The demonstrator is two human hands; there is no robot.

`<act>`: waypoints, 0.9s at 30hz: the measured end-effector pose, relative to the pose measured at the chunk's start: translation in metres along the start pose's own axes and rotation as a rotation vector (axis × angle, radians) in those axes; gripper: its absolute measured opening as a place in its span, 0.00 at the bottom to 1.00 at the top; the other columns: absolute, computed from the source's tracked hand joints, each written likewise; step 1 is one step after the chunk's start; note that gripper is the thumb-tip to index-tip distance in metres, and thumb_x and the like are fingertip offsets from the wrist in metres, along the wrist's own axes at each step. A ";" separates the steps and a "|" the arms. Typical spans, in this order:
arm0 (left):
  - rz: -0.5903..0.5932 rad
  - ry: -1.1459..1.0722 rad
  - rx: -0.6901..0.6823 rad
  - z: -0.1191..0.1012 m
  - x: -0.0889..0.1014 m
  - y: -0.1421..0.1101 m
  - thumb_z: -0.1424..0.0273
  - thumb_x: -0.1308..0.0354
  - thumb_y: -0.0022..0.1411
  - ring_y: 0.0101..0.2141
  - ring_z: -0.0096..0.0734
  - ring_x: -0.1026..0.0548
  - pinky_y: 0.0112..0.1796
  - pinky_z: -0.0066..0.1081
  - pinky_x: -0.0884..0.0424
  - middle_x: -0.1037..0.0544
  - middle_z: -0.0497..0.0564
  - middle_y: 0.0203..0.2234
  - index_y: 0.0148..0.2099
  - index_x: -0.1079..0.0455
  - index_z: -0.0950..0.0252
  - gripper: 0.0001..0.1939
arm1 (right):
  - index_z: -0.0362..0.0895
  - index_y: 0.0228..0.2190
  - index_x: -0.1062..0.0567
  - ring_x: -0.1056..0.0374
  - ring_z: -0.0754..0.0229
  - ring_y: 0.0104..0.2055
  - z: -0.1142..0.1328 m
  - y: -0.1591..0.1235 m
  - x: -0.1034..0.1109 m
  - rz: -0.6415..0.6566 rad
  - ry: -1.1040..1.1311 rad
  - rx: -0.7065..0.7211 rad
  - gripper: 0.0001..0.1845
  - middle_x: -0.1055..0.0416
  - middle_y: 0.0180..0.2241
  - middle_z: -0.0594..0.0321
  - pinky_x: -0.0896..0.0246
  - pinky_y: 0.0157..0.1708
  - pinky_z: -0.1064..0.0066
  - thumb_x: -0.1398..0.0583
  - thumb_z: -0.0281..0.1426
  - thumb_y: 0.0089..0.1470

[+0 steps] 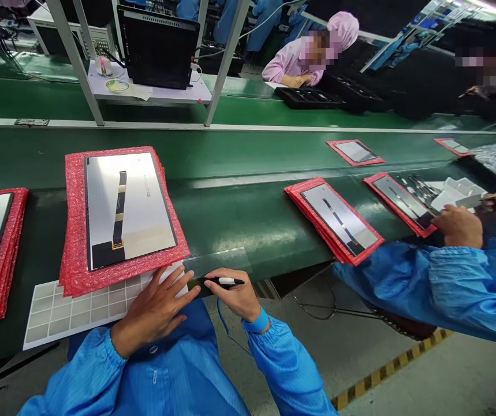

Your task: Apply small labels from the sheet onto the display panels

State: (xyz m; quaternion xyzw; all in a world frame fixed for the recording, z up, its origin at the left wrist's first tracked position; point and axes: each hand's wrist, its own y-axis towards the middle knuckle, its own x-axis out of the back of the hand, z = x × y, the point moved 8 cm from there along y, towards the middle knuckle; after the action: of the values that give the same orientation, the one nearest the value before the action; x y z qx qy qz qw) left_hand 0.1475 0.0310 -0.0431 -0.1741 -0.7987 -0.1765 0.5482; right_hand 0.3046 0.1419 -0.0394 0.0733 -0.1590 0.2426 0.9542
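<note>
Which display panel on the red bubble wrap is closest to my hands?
The display panel just beyond your left hand; the others lie farther along the belt.

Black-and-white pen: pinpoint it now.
In the head view, the black-and-white pen sits in the right hand, right of the left hand resting on a white grid sheet.

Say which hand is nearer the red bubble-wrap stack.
Left. Left hand lies on the white grid sheet just below the red stack; right hand sits farther right, holding a marker.

Bright overhead light, soft white glare along the glossy green conveyor belt (248, 184) and clear rectangular sheet (218, 263), wide-angle bending at the frame edges
</note>
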 end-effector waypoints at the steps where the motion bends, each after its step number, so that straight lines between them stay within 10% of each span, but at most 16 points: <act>1: -0.001 0.000 0.002 0.000 0.000 0.000 0.63 0.38 0.70 0.71 0.53 0.43 0.70 0.59 0.52 0.42 0.54 0.73 0.75 0.44 0.52 0.35 | 0.46 0.33 0.13 0.20 0.52 0.32 0.000 0.000 0.000 0.000 -0.006 0.001 0.05 0.15 0.32 0.57 0.25 0.33 0.66 0.29 0.34 0.55; 27: 0.008 0.001 0.002 0.000 0.001 0.000 0.65 0.38 0.70 0.71 0.54 0.43 0.69 0.61 0.51 0.41 0.54 0.73 0.75 0.45 0.53 0.36 | 0.47 0.33 0.13 0.20 0.52 0.32 -0.004 0.000 0.000 -0.002 -0.018 -0.022 0.04 0.15 0.32 0.58 0.25 0.33 0.66 0.30 0.33 0.54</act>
State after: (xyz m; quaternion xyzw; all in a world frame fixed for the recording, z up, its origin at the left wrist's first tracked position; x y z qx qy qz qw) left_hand 0.1470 0.0315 -0.0421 -0.1769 -0.7980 -0.1734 0.5494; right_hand 0.3054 0.1430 -0.0430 0.0652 -0.1703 0.2392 0.9537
